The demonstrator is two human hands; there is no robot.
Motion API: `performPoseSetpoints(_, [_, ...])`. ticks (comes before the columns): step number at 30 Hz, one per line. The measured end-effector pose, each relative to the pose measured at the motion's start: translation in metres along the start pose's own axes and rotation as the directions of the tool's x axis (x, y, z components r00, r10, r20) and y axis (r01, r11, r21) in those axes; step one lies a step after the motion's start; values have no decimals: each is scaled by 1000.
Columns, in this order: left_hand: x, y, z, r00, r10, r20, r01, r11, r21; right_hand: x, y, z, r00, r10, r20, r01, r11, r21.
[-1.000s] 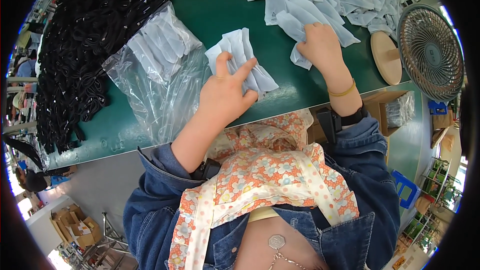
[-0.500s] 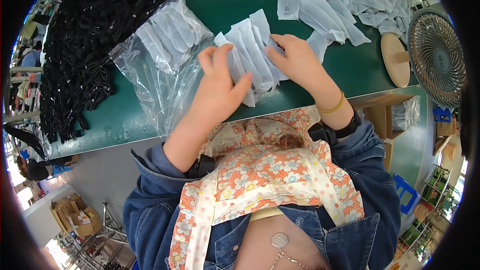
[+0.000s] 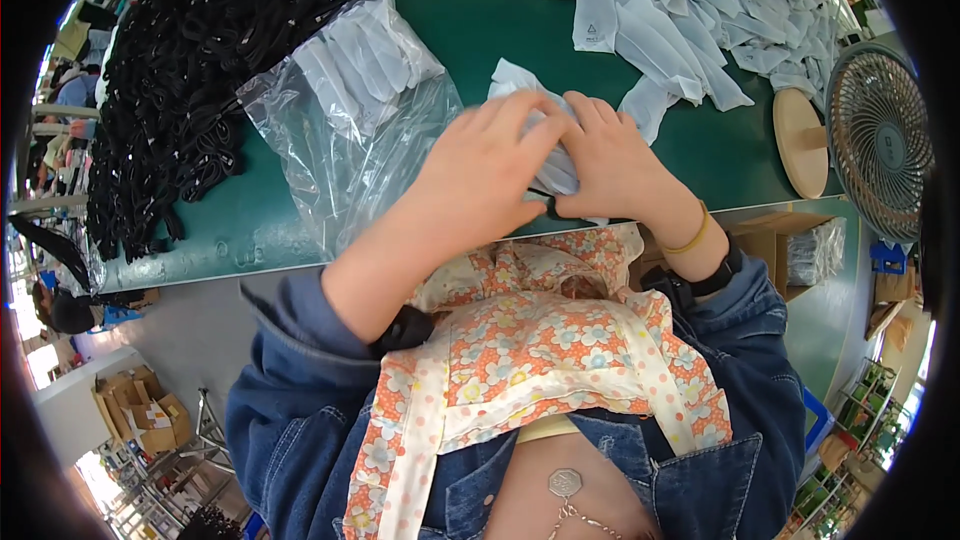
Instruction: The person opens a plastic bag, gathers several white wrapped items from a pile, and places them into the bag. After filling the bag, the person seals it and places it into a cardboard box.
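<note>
Pale packet stack (image 3: 513, 78) is clasped between left hand (image 3: 490, 162) and right hand (image 3: 622, 162); fingers are curled round its sides, fingertip contact partly hidden. Judged light, soft, a bit slippery; best held along both long sides so layers don't slide. Left of fingers, clear bag (image 3: 325, 168) with packets is laid on green surface (image 3: 470, 10). Beyond, to their right: loose packets (image 3: 690, 20); far left: black cords (image 3: 210, 50).

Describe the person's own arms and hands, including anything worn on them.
The left hand and right hand wear no gloves. Blue denim sleeves, pushed up, leave the forearms partly bare. A thin yellow band and a black strap circle the right one; a black device sits by the left sleeve.
</note>
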State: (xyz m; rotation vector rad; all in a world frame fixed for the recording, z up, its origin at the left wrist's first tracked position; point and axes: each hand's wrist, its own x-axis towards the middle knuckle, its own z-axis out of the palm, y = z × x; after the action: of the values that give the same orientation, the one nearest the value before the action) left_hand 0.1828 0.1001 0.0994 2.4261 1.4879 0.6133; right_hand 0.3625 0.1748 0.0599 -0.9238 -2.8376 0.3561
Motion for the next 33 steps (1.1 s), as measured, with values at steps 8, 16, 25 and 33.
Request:
performPoseSetpoints(8, [24,-27,60,995,-3,99,2,1000,9,-16,18,3,976,-192,-101,192,981,-8])
performPoseSetpoints(16, [-73,-2,8,966,42,-254,29,963,268,-12,31,5,998,-58,16,53,969,240])
performPoseSetpoints(25, [-193,-31,17,662,-502,-556,617,786,26,-23,-39,-26,894,-377,-243,448,756,476])
performPoseSetpoints(33, [-141,-8,-8,710,-384,-590,387,913,-128,31,-98,40,980,-168,-104,191,939,287])
